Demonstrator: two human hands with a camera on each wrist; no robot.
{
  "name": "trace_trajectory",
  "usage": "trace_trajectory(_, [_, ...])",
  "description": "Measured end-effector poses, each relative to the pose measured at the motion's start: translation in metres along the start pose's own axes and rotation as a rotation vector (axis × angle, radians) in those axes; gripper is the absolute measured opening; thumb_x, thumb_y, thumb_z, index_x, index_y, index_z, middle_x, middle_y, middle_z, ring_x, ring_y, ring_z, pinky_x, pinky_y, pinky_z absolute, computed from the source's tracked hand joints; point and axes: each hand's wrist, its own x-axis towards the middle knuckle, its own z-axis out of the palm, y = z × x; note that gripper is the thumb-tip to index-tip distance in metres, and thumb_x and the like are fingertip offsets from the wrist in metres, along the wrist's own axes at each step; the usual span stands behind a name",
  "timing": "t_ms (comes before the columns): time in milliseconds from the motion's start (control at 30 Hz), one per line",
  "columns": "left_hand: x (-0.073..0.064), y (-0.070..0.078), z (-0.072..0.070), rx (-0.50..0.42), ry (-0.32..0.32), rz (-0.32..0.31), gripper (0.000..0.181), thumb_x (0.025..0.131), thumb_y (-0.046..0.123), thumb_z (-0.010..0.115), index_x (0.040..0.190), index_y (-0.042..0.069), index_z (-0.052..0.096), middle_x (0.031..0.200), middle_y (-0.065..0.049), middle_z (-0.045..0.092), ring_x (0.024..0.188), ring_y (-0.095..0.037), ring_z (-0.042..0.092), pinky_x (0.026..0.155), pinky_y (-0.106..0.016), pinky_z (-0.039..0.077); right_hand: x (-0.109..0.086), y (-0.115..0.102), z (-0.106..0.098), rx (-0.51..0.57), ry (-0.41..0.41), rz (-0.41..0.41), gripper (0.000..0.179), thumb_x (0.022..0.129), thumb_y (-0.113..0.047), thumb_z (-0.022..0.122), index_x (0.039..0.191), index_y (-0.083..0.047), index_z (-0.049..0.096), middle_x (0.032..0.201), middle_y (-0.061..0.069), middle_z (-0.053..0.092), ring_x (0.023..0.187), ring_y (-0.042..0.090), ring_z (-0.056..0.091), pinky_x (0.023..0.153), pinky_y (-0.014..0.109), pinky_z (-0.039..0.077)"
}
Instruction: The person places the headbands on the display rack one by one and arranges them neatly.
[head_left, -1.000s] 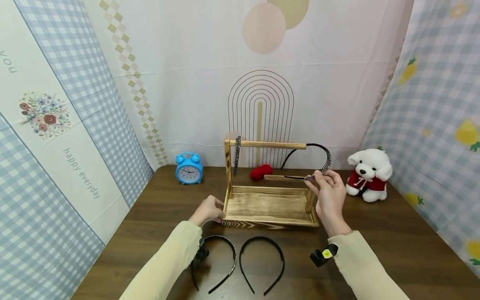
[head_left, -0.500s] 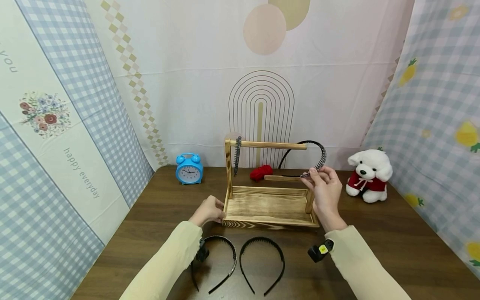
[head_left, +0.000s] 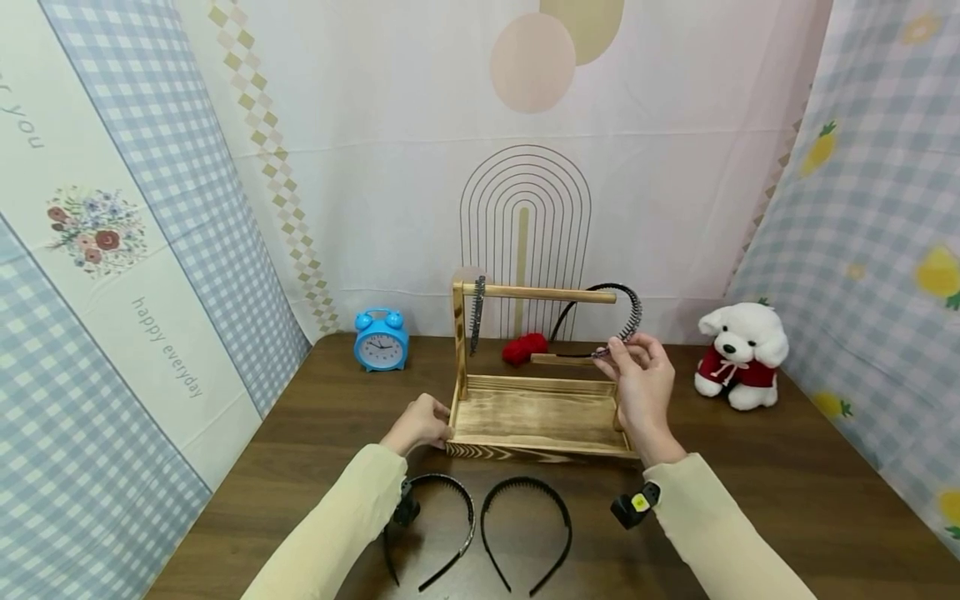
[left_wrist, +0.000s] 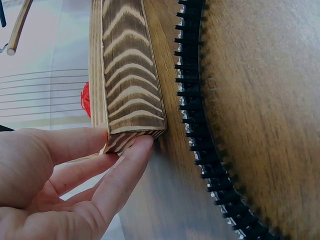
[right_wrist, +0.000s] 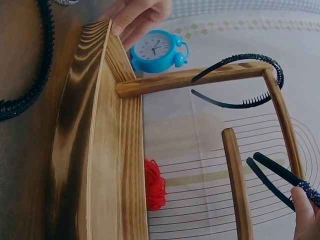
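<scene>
My right hand (head_left: 645,387) pinches a black toothed headband (head_left: 636,315) with a glittery outer side near one end. Its loop overlaps the right end of the upper bar of a wooden rack (head_left: 540,293); I cannot tell whether the bar passes through it. Both tips (right_wrist: 270,165) point left, close to the rack's lower bar (right_wrist: 235,180). With the left hand (head_left: 422,421) I grip the front left corner of the rack's tray (left_wrist: 132,85), thumb and fingers on either side. A similar headband (head_left: 477,315) hangs at the upper bar's left end.
Two more headbands lie in front of the rack, one with glitter (head_left: 472,512) and one plain black (head_left: 527,481). Behind the rack are a blue alarm clock (head_left: 381,346) and red yarn (head_left: 525,347). A white plush dog (head_left: 742,354) sits at the right of the brown table (head_left: 322,417).
The right hand has moved left with its headband, and the loop now overlaps more of the upper bar's end. My left hand keeps its grip on the tray corner.
</scene>
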Motion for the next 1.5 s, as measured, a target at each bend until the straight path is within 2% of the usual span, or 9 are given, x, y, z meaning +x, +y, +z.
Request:
trace_trajectory(333, [0.001,-0.003,0.000,-0.004,-0.004,-0.007,0.041,0.081,-0.009,0.068,0.121,-0.016,0.060,0.094,-0.022,0.067,0.065,-0.023,0.069,0.064,-0.035,0.063,-0.004,0.003,0.008,-0.040,-0.014,0.000,0.014,0.091,0.002,0.063,0.100,0.000,0.052,0.083,0.001,0.060,0.076,0.013,0.069,0.071,0.028,0.062])
trace_trajectory(600, [0.002,-0.003,0.000,-0.019,-0.009,-0.014,0.042,0.082,-0.009,0.068,0.123,-0.015,0.059,0.100,-0.025,0.066,0.067,-0.024,0.070,0.065,-0.035,0.063,-0.003,0.005,0.014,-0.067,-0.028,-0.010,0.017,0.091,0.002,0.063,0.103,0.004,0.052,0.084,0.000,0.060,0.076,0.010,0.066,0.072,0.028,0.062])
trace_trajectory(733, [0.002,-0.003,0.000,-0.030,-0.013,-0.010,0.043,0.083,-0.008,0.068,0.124,-0.015,0.058,0.097,-0.024,0.067,0.067,-0.026,0.070,0.065,-0.036,0.063,-0.003,0.006,0.015,-0.076,-0.030,0.002,0.016,0.091,0.001,0.063,0.103,0.002,0.053,0.083,0.000,0.058,0.078,0.011,0.065,0.073,0.028,0.062])
trace_trajectory(900, [0.002,-0.004,0.000,-0.066,-0.043,-0.018,0.046,0.086,-0.007,0.064,0.129,-0.016,0.053,0.091,-0.021,0.066,0.068,-0.024,0.067,0.065,-0.037,0.063,-0.003,0.008,0.017,-0.066,-0.034,0.008,0.016,0.091,0.001,0.064,0.101,0.001,0.052,0.082,0.000,0.059,0.077,0.011,0.066,0.073,0.028,0.062])
trace_trajectory(1067, [0.005,-0.004,0.000,-0.068,-0.078,-0.026,0.049,0.087,-0.007,0.059,0.134,-0.016,0.048,0.088,-0.019,0.063,0.065,-0.018,0.059,0.065,-0.037,0.063,-0.003,0.009,0.019,-0.074,-0.037,0.009,0.015,0.091,0.001,0.064,0.100,-0.001,0.052,0.081,-0.001,0.059,0.076,0.011,0.066,0.072,0.029,0.062])
trace_trajectory(1300, [0.006,-0.007,-0.002,-0.092,-0.093,-0.026,0.051,0.087,-0.006,0.059,0.135,-0.016,0.045,0.094,-0.019,0.063,0.064,-0.016,0.057,0.068,-0.038,0.063,-0.003,0.009,0.024,-0.088,-0.043,0.012,0.016,0.091,-0.002,0.065,0.102,-0.002,0.053,0.081,-0.001,0.058,0.077,0.011,0.065,0.074,0.029,0.062])
trace_trajectory(1500, [0.006,-0.006,-0.003,-0.116,-0.102,-0.026,0.053,0.086,-0.006,0.057,0.136,-0.017,0.044,0.091,-0.018,0.062,0.064,-0.015,0.056,0.069,-0.039,0.063,-0.004,0.011,0.030,-0.080,-0.053,0.010,0.016,0.091,-0.002,0.065,0.101,-0.003,0.052,0.082,-0.001,0.058,0.076,0.009,0.065,0.072,0.027,0.062])
